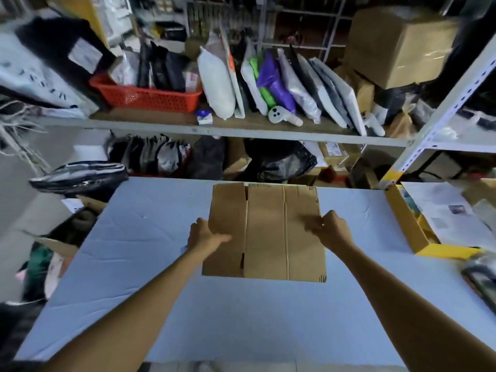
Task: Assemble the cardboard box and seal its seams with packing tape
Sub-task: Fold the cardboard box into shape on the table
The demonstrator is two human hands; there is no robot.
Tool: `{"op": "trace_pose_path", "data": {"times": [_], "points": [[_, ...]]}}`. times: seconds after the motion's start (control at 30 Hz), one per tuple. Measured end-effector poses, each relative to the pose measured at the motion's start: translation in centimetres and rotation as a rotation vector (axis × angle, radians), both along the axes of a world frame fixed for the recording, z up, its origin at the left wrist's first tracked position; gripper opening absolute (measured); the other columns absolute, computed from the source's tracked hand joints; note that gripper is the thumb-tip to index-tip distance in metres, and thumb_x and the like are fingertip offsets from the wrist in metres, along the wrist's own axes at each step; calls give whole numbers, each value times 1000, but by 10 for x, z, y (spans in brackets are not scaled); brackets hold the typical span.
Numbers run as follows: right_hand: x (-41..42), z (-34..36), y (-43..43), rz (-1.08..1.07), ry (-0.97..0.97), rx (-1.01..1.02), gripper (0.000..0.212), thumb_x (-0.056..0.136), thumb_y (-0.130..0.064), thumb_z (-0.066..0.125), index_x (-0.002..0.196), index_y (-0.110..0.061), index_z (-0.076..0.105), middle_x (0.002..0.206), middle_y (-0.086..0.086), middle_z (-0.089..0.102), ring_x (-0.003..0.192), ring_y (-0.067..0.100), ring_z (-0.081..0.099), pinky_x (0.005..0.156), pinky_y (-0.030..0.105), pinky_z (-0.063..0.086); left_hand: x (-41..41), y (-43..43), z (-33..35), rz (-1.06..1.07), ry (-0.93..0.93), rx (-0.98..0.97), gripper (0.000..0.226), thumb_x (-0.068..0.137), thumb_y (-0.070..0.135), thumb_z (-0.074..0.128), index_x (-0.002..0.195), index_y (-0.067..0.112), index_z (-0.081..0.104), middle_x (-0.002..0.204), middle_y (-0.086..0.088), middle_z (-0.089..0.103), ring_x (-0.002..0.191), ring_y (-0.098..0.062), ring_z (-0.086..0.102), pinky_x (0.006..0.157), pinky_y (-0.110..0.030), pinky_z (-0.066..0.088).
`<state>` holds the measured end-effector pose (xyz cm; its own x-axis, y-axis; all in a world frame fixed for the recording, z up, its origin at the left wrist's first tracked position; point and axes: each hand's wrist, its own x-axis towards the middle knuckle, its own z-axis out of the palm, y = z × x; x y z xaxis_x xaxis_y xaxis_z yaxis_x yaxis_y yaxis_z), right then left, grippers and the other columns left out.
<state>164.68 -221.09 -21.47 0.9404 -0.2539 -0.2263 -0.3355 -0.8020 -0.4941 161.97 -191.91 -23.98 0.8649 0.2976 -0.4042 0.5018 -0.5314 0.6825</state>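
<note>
A flattened brown cardboard box (265, 234) lies folded flat above the middle of a table covered in light blue cloth (188, 312). My left hand (205, 236) grips its left edge, thumb on top. On the opposite side my right hand (328, 229) holds the right edge with fingers over the top face. The box's creases and flap slits show on its upper face. No packing tape is visible.
A yellow open box (413, 226) with papers sits at the table's right edge. Beyond the table stand metal shelves (241, 131) with a red basket (145, 96), packed bags and a taped carton (397, 47). Bags and boxes crowd the floor at left.
</note>
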Motion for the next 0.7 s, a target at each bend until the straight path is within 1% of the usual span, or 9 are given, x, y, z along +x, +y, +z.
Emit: {"op": "trace_pose_path", "data": {"times": [0.13, 0.23, 0.33, 0.47, 0.5, 0.53, 0.6, 0.63, 0.7], "points": [[27, -24, -2, 0, 74, 83, 44, 79, -31, 75, 94, -8, 42, 89, 10, 52, 71, 27, 56, 52, 31, 44, 18, 6, -20, 2, 43, -49, 74, 73, 49, 74, 127, 9, 43, 130, -13, 50, 118, -32, 52, 99, -49, 45], [43, -39, -1, 22, 100, 98, 43, 79, -35, 76, 91, -9, 43, 82, 6, 51, 59, 18, 52, 40, 26, 38, 26, 5, -34, 20, 71, -93, 85, 68, 59, 74, 131, 11, 43, 134, -11, 51, 122, -31, 52, 102, -50, 43], [52, -59, -1, 74, 107, 73, 46, 77, -37, 77, 94, -10, 45, 88, 7, 53, 62, 13, 45, 47, 27, 33, 30, 2, -49, 20, 126, -142, 102, 62, 65, 75, 138, 9, 40, 140, -12, 48, 126, -31, 50, 103, -48, 44], [56, -80, 4, 72, 111, 46, 46, 77, -39, 76, 100, -9, 49, 89, 5, 54, 78, 26, 56, 66, 38, 49, 28, 0, -72, 33, 158, -182, 109, 58, 65, 78, 143, 10, 38, 144, -10, 47, 129, -27, 48, 104, -40, 44], [54, -85, 5, 72, 113, 28, 45, 78, -37, 75, 102, -8, 50, 89, 6, 56, 77, 25, 57, 66, 37, 50, 27, -1, -78, 30, 167, -199, 110, 58, 64, 78, 143, 9, 37, 145, -10, 46, 129, -27, 47, 105, -40, 43], [51, -90, 7, 76, 112, 16, 43, 80, -36, 73, 103, -8, 50, 90, 7, 59, 70, 20, 55, 58, 33, 47, 25, 0, -83, 28, 178, -226, 111, 57, 64, 79, 144, 9, 36, 145, -9, 46, 130, -26, 47, 105, -40, 43], [48, -100, 10, 82, 103, -19, 40, 81, -37, 72, 102, -11, 51, 91, 7, 64, 56, 8, 44, 45, 25, 31, 20, 3, -92, 26, 186, -274, 114, 53, 65, 80, 143, 10, 38, 143, -8, 48, 128, -25, 49, 105, -40, 43], [48, -102, 11, 82, 99, -41, 40, 81, -38, 72, 103, -12, 52, 91, 6, 64, 55, 6, 42, 43, 24, 26, 18, 4, -96, 32, 183, -283, 114, 49, 66, 81, 141, 11, 41, 141, -7, 51, 125, -24, 51, 104, -39, 44], [49, -105, 14, 85, 105, -71, 42, 81, -39, 73, 107, -11, 55, 89, 4, 61, 60, 12, 47, 44, 23, 24, 15, 5, -103, 47, 182, -280, 109, 46, 68, 80, 134, 13, 49, 133, -4, 57, 115, -21, 57, 97, -36, 48]]}}
